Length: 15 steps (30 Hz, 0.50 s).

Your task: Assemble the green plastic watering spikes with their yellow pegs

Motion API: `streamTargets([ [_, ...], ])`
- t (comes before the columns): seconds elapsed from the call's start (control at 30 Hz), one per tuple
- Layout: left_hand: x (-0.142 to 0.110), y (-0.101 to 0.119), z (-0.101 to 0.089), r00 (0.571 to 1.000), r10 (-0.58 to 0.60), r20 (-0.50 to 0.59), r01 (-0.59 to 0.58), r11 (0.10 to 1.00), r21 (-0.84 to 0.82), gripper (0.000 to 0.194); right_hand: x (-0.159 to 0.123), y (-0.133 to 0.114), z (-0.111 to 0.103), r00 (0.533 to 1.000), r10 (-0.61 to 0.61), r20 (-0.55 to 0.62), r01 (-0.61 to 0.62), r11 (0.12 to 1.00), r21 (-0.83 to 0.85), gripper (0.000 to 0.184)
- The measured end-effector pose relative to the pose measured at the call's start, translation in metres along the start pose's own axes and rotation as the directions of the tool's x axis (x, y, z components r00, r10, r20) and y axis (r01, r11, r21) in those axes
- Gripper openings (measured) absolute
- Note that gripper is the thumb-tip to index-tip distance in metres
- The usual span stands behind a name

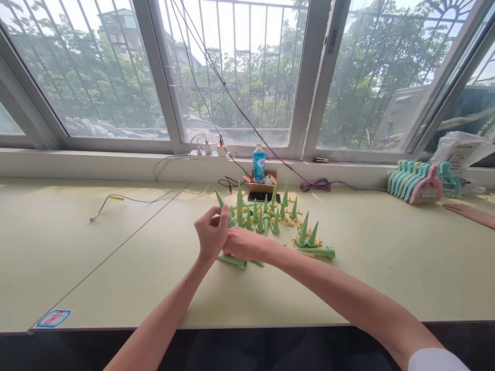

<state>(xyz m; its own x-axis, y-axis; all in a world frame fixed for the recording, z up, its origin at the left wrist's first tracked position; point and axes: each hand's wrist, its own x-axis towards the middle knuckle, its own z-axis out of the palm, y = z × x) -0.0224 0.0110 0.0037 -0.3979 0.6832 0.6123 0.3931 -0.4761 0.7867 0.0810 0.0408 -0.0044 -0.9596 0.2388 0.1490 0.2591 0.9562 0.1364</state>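
Note:
My left hand is raised over the table with its fingers curled, pinching the base of a green cone-shaped spike that points up and away. My right hand reaches in from the right and touches the left hand's side, fingers closed; what it holds is hidden. Behind both hands stand several upright green spikes with small yellow parts scattered among them. Other green spikes lie flat by the hands and to the right.
A pale green table runs under wide windows. A blue bottle, a small cardboard box and a dark phone stand at the back. Cables trail along the sill. Pastel plastic items are stacked far right, beside another person's hand.

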Motion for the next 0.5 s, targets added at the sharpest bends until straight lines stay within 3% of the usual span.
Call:
streamTargets([
  [0.3, 0.0007, 0.0005, -0.0003, 1.0, -0.011, -0.013, 0.011, 0.999, 0.036, 0.034, 0.0031, 0.0023, 0.005, 1.0, -0.002, -0.029, 0.002, 1.0, -0.001, 0.026],
  [0.5, 0.001, -0.0002, 0.0002, 1.0, -0.009, -0.014, 0.01, 0.999, 0.042, 0.033, 0.0053, -0.0009, -0.0003, 0.999, 0.026, 0.026, -0.025, 0.999, -0.036, 0.024],
])
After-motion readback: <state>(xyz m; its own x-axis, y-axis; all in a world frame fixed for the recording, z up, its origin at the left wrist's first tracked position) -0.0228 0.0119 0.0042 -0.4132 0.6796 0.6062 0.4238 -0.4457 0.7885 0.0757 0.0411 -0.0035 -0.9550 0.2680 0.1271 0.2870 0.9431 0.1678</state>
